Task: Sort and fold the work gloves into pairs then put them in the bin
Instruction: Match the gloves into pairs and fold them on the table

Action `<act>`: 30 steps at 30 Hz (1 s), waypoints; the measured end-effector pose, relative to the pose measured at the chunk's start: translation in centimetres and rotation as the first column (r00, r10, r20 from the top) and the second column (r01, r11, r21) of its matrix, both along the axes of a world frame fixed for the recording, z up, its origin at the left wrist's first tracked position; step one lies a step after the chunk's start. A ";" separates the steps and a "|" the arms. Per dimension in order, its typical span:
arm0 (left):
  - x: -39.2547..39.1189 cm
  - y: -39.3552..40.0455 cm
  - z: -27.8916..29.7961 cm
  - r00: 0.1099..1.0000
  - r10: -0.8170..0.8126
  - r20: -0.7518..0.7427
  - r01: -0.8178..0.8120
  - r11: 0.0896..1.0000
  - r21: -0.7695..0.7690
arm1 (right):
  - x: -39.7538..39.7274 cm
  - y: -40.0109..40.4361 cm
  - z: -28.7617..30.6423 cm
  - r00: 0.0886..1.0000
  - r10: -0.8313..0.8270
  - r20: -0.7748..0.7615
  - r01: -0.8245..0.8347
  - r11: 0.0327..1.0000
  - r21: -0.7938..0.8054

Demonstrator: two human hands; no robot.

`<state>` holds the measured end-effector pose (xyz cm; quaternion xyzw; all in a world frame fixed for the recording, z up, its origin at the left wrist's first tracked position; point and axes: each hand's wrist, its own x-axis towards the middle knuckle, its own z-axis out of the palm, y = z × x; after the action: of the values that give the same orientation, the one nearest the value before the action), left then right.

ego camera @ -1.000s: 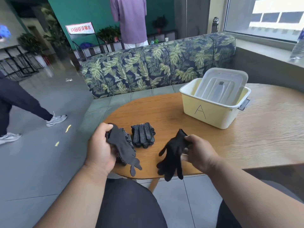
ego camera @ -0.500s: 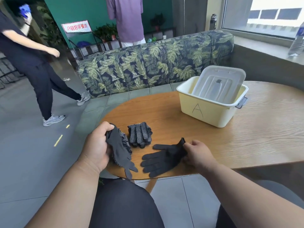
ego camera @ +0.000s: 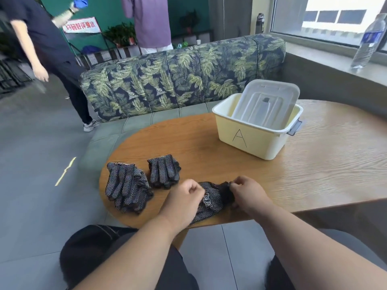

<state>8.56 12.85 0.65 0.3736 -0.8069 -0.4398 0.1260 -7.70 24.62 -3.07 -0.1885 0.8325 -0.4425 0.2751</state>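
Note:
On the wooden table (ego camera: 314, 164), near its front edge, both my hands hold a black dotted work glove (ego camera: 211, 203) that lies flat. My left hand (ego camera: 184, 197) grips its lower part and my right hand (ego camera: 247, 192) pinches its cuff end. A loose stack of dotted gloves (ego camera: 127, 187) lies to the left. A folded pair (ego camera: 164, 171) sits just behind my left hand. The cream bin (ego camera: 249, 141) marked "A" stands further back on the right, with its lid (ego camera: 266, 103) leaning inside it.
A leaf-patterned sofa (ego camera: 182, 74) runs behind the table. Two people stand on the grey floor at the back left. A water bottle (ego camera: 368, 42) stands on the window sill at the far right.
My left hand has put its gloves down in a stack on the left. Both hands have come together on one glove at the table's front edge. A person walked nearer on the left.

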 end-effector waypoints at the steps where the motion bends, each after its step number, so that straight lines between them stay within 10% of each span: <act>1: 1.1 -0.1 -0.9 0.999 0.014 0.035 -0.011 0.996 -0.084 | 0.0 -0.1 0.1 1.000 0.010 0.029 -0.009 1.000 -0.006; 8: 3.4 -0.8 -3.7 0.990 0.019 0.141 0.047 0.893 -0.448 | -0.5 -0.5 0.3 0.999 0.016 0.040 -0.017 1.000 0.016; 14: 3.4 -2.3 -5.3 0.985 0.071 0.158 0.005 0.898 -0.439 | -0.3 -0.8 -0.3 0.971 0.031 -0.238 -0.021 0.999 0.044; 30: 2.6 -4.2 -6.4 0.954 0.263 0.145 -0.159 0.853 -0.497 | -0.9 -1.8 -1.3 1.000 0.003 -0.001 -0.003 0.972 -0.236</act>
<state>11.12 8.66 -5.77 0.4611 -0.8530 -0.1681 0.1774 -8.58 22.85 -4.36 -0.2212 0.7737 -0.5377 0.2515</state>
